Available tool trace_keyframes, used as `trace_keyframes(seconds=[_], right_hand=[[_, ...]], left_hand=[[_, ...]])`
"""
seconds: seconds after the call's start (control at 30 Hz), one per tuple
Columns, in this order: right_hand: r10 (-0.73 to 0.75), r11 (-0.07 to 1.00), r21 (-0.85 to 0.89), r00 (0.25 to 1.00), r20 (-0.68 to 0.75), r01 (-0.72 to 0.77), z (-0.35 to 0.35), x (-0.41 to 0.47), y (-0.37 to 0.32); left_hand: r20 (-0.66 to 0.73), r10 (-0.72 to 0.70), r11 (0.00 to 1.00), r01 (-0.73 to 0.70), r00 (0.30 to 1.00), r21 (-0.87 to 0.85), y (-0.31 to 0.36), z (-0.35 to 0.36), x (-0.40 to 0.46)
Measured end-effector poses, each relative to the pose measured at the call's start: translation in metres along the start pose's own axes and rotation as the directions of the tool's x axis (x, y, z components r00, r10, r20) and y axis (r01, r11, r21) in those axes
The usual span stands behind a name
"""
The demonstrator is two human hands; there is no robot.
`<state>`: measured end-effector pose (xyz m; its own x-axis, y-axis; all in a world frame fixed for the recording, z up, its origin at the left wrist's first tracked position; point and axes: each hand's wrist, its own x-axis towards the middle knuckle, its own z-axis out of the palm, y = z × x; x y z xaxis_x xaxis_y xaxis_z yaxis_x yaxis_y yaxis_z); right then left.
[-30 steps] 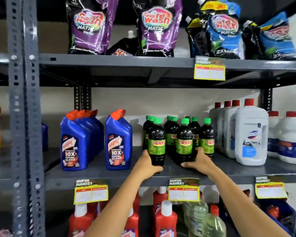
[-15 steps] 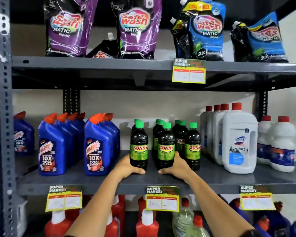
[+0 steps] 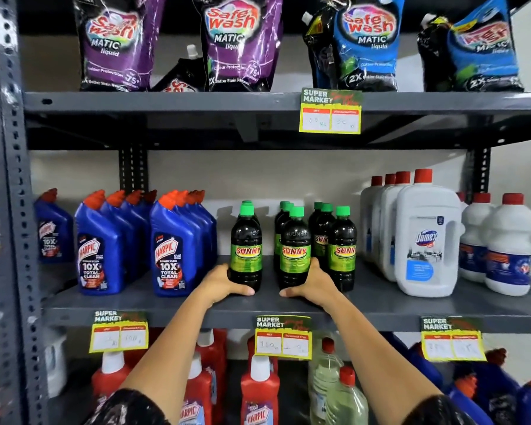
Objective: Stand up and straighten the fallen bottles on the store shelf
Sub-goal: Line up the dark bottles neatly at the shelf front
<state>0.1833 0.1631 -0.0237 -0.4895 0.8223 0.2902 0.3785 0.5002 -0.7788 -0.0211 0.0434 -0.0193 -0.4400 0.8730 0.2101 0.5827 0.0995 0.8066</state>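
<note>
Grey steel shelving fills the head view, its middle shelf stocked with cleaning products against a pale wall. A person's left hand wraps the base of a dark Sunny bottle with a green cap, thumb across the front at the foot of the bottle, while the right hand closes on the base of a second Sunny bottle just beside it; each grip is narrow and holding its own bottle. Both bottles stand upright near the front edge of the shelf, a clear gap between them. Behind and to the right, more Sunny bottles stand upright in short rows running back toward the wall. Blue Harpic bottles with red caps line the shelf to the left, and white Domex jugs with red caps stand to the right, with smaller white bottles beyond them. On the shelf above, purple Safewash pouches and blue Safewash pouches stand in a row, with 1 dark pouch leaning between the 2 purple ones. Yellow price tags hang from the shelf edges. Below, red Harpic bottles with white caps and clear bottles of pale liquid fill the lower shelf. Dark patterned sleeves show at both forearms along the bottom edge.
</note>
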Motion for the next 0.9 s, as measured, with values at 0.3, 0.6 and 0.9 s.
trace_keyframes(seconds=[0.3,0.6,0.9], right_hand=[[0.009,1.000,0.007,1.000,-0.022,-0.009,-0.0002,0.0020,0.0018],[0.009,0.998,-0.057,1.000,-0.003,-0.009,0.0001,0.0033,0.0018],[0.015,0.999,-0.044,1.000,-0.002,-0.015,-0.0005,0.0012,0.0012]], left_hand=[[0.018,-0.016,0.999,0.016,1.000,-0.028,-0.0047,-0.0004,0.0054],[0.006,0.000,1.000,0.000,1.000,0.012,-0.0040,0.0025,0.0059],[0.000,0.002,1.000,-0.002,1.000,-0.017,-0.0033,0.0014,0.0031]])
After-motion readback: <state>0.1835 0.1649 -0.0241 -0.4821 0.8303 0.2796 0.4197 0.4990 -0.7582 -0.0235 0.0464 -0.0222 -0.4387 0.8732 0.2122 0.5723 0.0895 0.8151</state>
